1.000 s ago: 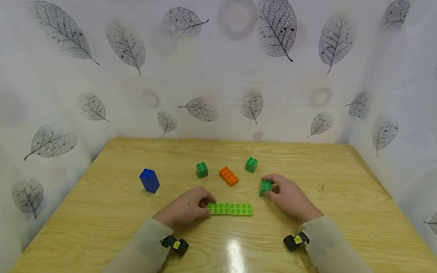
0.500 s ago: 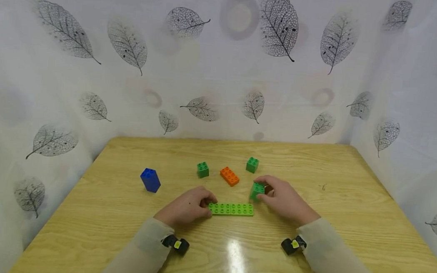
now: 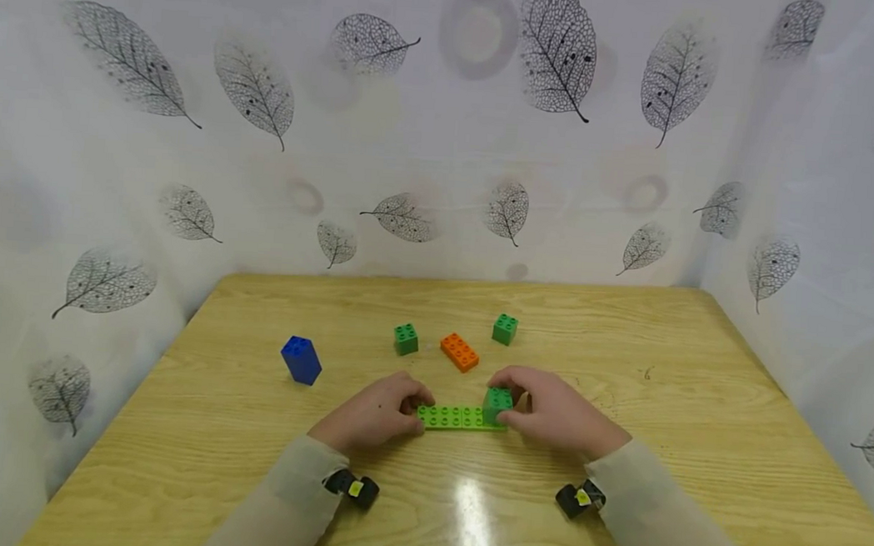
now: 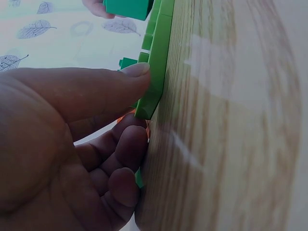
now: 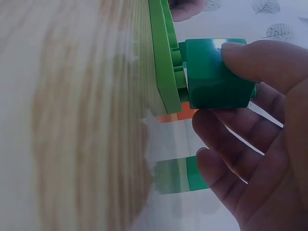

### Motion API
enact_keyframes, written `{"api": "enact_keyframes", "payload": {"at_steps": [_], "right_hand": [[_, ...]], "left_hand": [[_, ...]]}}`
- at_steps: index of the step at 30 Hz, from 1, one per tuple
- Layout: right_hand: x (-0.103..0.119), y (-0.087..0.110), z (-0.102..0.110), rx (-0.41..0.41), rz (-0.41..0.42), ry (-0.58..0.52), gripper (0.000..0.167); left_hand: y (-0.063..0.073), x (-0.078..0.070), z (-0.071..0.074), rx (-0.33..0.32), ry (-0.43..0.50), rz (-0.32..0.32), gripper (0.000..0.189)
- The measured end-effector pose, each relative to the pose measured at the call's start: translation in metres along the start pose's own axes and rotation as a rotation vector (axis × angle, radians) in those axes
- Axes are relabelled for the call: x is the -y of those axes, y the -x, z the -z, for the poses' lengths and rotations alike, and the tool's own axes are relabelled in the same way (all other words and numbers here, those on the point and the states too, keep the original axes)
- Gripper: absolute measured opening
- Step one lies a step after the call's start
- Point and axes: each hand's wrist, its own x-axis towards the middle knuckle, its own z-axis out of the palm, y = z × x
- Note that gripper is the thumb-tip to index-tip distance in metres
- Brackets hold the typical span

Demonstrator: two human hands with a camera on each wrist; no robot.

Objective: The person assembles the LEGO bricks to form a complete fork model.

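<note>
Two flat lime-green toy bricks (image 3: 441, 417) lie end to end in a row on the table. My left hand (image 3: 373, 409) pinches the row's left end; in the left wrist view its thumb (image 4: 103, 91) presses the lime brick's side. A square dark green brick (image 3: 497, 404) is in my right hand (image 3: 558, 407), between thumb and fingers. It stands over the right end of the row, its underside right at the studs in the right wrist view, where the brick (image 5: 219, 72) looks level with the lime brick (image 5: 163, 62).
Behind the hands are an orange brick (image 3: 460, 352) and two more green square bricks, one on the left (image 3: 406, 339) and one on the right (image 3: 504, 329). A tall blue block (image 3: 301, 360) stands farther left. A leaf-patterned curtain (image 3: 445, 140) borders the wooden table (image 3: 245, 462).
My right hand has carried the green brick left and nearer, from the table beside the row to over its right end. My left hand has kept its place.
</note>
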Motion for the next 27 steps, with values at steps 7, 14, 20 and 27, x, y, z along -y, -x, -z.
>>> {"api": "enact_keyframes", "payload": {"at_steps": [7,14,20,27], "right_hand": [[0.0009,-0.0007,-0.0006,0.026,-0.003,0.020,0.036],[-0.0012,-0.0018,-0.0022,0.025,0.007,0.017,0.034],[0.0003,-0.0008,-0.0033,0.025,0.020,0.036,0.033],[0.0002,-0.0008,-0.0065,0.044,-0.008,0.033,0.034]], "left_hand": [[0.0003,-0.0015,0.0007,0.001,0.005,0.010,0.030],[-0.0014,-0.0043,0.0022,0.004,0.003,0.019,0.030],[-0.0015,-0.0038,0.0024,0.004,0.014,0.008,0.030],[-0.0011,0.0012,-0.0009,0.003,0.027,0.019,0.029]]}}
